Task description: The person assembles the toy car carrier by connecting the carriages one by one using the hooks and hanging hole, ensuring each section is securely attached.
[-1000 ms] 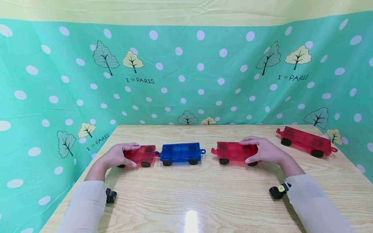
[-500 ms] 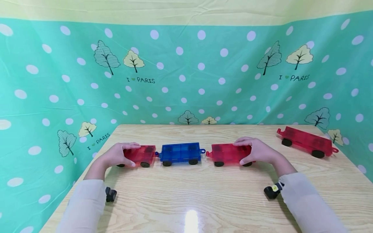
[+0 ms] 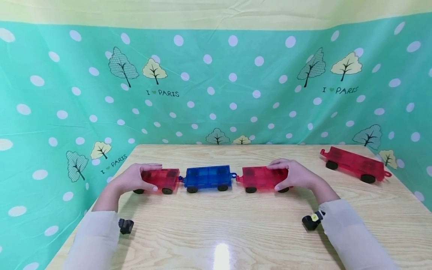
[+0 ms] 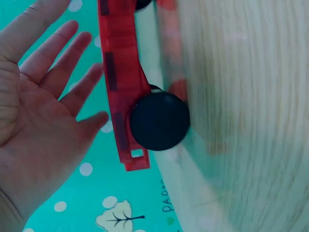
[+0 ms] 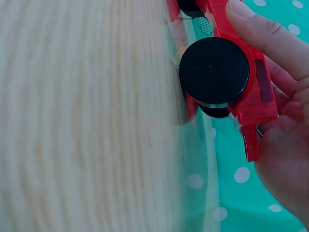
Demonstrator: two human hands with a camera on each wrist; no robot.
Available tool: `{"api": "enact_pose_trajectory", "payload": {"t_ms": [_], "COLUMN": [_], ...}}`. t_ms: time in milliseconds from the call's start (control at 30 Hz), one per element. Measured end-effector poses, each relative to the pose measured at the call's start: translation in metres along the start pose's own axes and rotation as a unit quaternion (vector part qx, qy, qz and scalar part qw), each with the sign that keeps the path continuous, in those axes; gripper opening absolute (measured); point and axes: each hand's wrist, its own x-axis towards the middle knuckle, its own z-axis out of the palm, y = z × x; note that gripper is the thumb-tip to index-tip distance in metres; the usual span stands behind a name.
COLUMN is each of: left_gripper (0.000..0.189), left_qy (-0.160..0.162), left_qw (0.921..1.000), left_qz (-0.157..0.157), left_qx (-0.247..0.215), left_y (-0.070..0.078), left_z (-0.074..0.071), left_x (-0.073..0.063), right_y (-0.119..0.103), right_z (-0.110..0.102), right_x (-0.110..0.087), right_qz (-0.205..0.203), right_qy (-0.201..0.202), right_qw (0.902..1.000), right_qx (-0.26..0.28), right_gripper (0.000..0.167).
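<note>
In the head view, three translucent toy wagons with black wheels stand in a row. My left hand [image 3: 132,177] is around the left end of one red wagon [image 3: 167,177]. The left wrist view shows its fingers spread, several fingertips apart from the wagon's side. A blue wagon [image 3: 207,177] stands in the middle, its left end meeting the left red wagon's coupling. My right hand [image 3: 297,175] grips another red wagon [image 3: 256,177] by its right end, thumb on the near side in the right wrist view. This wagon's hook touches or overlaps the blue wagon's ring; whether it is hooked, I cannot tell.
A third red wagon [image 3: 356,163] stands at an angle at the back right of the wooden table [image 3: 202,221]. Behind and to the sides hangs a green dotted cloth [image 3: 216,75]. A black wrist camera [image 3: 126,226] sits by each sleeve.
My right hand has brought its red wagon leftward, up to the blue wagon's ring. The left red wagon and the blue one have shifted very slightly left.
</note>
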Motion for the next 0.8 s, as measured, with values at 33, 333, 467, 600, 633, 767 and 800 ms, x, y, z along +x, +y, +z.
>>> {"api": "enact_pose_trajectory", "payload": {"t_ms": [33,333,467,600,633,767,800], "left_gripper": [0.080,0.071,0.069,0.067,0.066,0.062,0.061], "left_qy": [0.001,0.026,0.037,0.039,0.039,0.040,0.042], "left_qw": [1.0000,0.9967,0.9935,0.9916,0.9914,0.9904,0.9902], "left_qz": [0.000,0.036,0.065,0.077,0.077,0.088,0.091], "left_qx": [-0.004,-0.067,-0.086,-0.096,-0.098,-0.099,-0.097], "left_y": [0.002,0.015,0.020,0.028,0.029,0.035,0.037], "left_z": [0.000,0.010,0.016,0.020,0.021,0.027,0.029], "left_x": [-0.001,-0.004,-0.003,-0.002,-0.002,0.000,0.001], "right_y": [0.000,-0.001,0.000,0.001,0.001,0.001,0.000], "right_z": [0.000,0.001,0.000,0.000,0.000,0.000,-0.001], "right_x": [0.000,0.001,0.001,0.001,0.001,0.001,0.001], "right_qz": [0.001,0.017,0.012,0.001,-0.001,0.002,0.002], "right_qy": [-0.001,-0.003,-0.005,-0.006,-0.006,-0.008,-0.009], "right_qw": [1.0000,0.9998,0.9999,1.0000,1.0000,0.9999,0.9999], "right_qx": [0.002,0.006,0.004,-0.003,-0.005,-0.010,-0.012], "right_gripper": [0.072,0.074,0.074,0.072,0.072,0.072,0.072]}}
